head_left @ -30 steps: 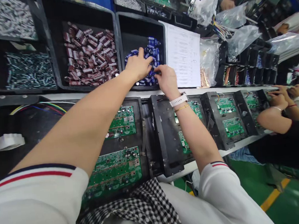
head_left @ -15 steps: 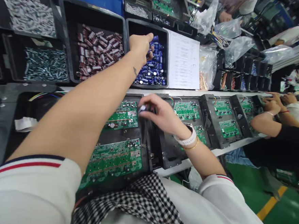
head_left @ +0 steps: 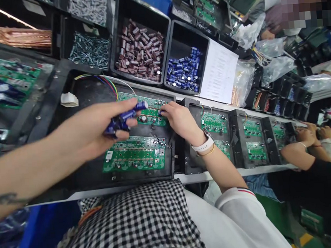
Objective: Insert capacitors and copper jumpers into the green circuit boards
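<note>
While the left hand [head_left: 98, 130] gripped several blue capacitors [head_left: 122, 119] above the green circuit board [head_left: 150, 112], the right hand [head_left: 179, 119] pinched one there; light, rigid cylinders, probably best held by their bodies.

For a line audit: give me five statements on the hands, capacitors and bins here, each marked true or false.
1. The left hand holds several blue capacitors. True.
2. The right hand is inside the bin of blue capacitors. False: its fingertips are at the upper green circuit board.
3. The bin of maroon capacitors sits left of the blue ones. True.
4. The right wrist is bare. False: it wears a white watch and a thin bracelet.
5. The printed sheet lies left of the maroon bin. False: it is right of the blue bin.
</note>
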Action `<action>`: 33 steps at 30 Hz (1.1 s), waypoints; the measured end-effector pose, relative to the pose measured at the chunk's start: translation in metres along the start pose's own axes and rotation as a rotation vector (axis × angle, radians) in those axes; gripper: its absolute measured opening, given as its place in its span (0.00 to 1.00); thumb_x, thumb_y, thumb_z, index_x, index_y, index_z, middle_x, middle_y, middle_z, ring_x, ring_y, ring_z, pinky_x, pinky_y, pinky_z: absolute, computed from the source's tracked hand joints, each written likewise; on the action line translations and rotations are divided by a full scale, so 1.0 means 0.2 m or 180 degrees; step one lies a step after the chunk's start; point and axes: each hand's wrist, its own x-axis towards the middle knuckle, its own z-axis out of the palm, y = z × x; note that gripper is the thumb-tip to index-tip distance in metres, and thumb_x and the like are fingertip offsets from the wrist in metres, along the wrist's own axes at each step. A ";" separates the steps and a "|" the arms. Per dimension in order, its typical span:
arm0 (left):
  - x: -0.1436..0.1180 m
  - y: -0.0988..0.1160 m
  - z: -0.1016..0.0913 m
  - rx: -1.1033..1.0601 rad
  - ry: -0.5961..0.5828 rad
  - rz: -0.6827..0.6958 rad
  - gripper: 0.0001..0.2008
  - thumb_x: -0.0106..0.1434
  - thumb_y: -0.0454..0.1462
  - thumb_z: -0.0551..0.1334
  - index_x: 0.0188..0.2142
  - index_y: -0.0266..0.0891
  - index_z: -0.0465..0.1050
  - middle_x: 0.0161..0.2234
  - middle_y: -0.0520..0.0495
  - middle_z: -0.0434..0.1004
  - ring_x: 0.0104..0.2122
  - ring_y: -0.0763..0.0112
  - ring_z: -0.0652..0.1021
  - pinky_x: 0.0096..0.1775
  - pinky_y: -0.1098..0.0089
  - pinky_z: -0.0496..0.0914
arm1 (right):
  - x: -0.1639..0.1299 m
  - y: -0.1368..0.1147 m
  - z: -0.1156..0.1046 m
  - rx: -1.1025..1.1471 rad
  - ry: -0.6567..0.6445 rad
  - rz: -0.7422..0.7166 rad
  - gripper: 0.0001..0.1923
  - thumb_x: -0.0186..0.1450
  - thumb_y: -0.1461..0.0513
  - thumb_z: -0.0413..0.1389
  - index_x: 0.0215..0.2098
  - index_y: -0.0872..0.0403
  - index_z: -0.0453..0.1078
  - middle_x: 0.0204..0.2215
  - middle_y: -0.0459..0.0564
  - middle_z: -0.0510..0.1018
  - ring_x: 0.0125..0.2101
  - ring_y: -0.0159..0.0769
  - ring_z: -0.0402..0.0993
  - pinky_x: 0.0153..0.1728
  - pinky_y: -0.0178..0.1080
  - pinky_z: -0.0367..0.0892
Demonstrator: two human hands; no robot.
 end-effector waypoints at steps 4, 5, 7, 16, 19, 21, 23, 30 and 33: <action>-0.07 -0.20 -0.02 -0.0589 -0.0089 -0.0553 0.03 0.63 0.33 0.65 0.37 0.34 0.74 0.31 0.49 0.69 0.20 0.81 0.68 0.14 0.84 0.57 | 0.00 -0.01 0.01 -0.0213 0.0019 -0.0084 0.14 0.74 0.61 0.47 0.47 0.57 0.73 0.40 0.52 0.76 0.35 0.35 0.72 0.35 0.37 0.63; -0.06 -0.23 -0.01 -0.0702 -0.0120 -0.0667 0.04 0.63 0.34 0.65 0.37 0.35 0.74 0.32 0.49 0.70 0.20 0.81 0.68 0.14 0.84 0.57 | 0.00 -0.01 0.01 -0.0228 0.0038 -0.0169 0.14 0.74 0.61 0.47 0.48 0.57 0.72 0.40 0.52 0.76 0.36 0.35 0.72 0.36 0.36 0.64; -0.04 -0.29 0.02 -0.0853 -0.0121 -0.0837 0.05 0.64 0.35 0.65 0.37 0.34 0.74 0.31 0.48 0.70 0.20 0.81 0.68 0.14 0.84 0.57 | 0.00 -0.01 0.01 -0.0266 0.0050 -0.0471 0.15 0.75 0.63 0.45 0.49 0.57 0.71 0.41 0.53 0.76 0.38 0.35 0.72 0.38 0.36 0.64; 0.04 -0.33 0.06 -0.0765 -0.0009 -0.0921 0.10 0.66 0.38 0.62 0.35 0.31 0.75 0.31 0.46 0.71 0.21 0.80 0.69 0.14 0.83 0.58 | 0.03 0.04 -0.02 -0.0195 -0.0066 -0.0267 0.14 0.74 0.59 0.48 0.48 0.54 0.74 0.38 0.50 0.77 0.35 0.33 0.72 0.34 0.35 0.61; 0.05 -0.31 0.07 -0.0700 0.0072 -0.0918 0.09 0.67 0.36 0.62 0.33 0.31 0.74 0.29 0.47 0.70 0.20 0.80 0.69 0.14 0.82 0.58 | 0.04 0.03 -0.03 -0.0363 -0.0106 -0.0182 0.14 0.74 0.58 0.49 0.46 0.53 0.75 0.37 0.49 0.77 0.34 0.33 0.72 0.30 0.36 0.58; 0.07 -0.30 0.07 -0.0694 0.0111 -0.0934 0.07 0.66 0.35 0.62 0.33 0.31 0.74 0.29 0.47 0.71 0.20 0.80 0.69 0.14 0.82 0.57 | 0.04 0.01 -0.03 -0.0454 -0.0096 -0.0139 0.14 0.74 0.57 0.48 0.46 0.53 0.75 0.37 0.49 0.77 0.33 0.32 0.72 0.29 0.36 0.57; 0.09 -0.30 0.07 -0.0714 0.0120 -0.0958 0.05 0.66 0.33 0.62 0.34 0.32 0.74 0.31 0.46 0.73 0.20 0.81 0.69 0.14 0.83 0.57 | 0.04 0.00 -0.03 -0.0490 -0.0058 -0.0098 0.15 0.74 0.56 0.48 0.45 0.53 0.75 0.37 0.49 0.78 0.32 0.32 0.72 0.28 0.36 0.56; 0.11 -0.33 0.03 -0.0747 -0.0030 -0.0856 0.04 0.64 0.34 0.64 0.34 0.34 0.74 0.29 0.48 0.72 0.20 0.80 0.69 0.15 0.83 0.58 | 0.05 -0.04 -0.05 -0.0596 -0.0196 0.0073 0.14 0.74 0.57 0.49 0.43 0.54 0.75 0.37 0.49 0.78 0.32 0.33 0.73 0.27 0.37 0.55; 0.11 -0.34 0.02 -0.0729 0.0005 -0.0782 0.03 0.62 0.34 0.65 0.34 0.35 0.74 0.29 0.48 0.73 0.20 0.79 0.69 0.15 0.83 0.58 | 0.04 -0.05 -0.05 -0.0686 -0.0170 0.0154 0.15 0.73 0.57 0.49 0.43 0.55 0.75 0.38 0.50 0.79 0.31 0.33 0.73 0.26 0.37 0.55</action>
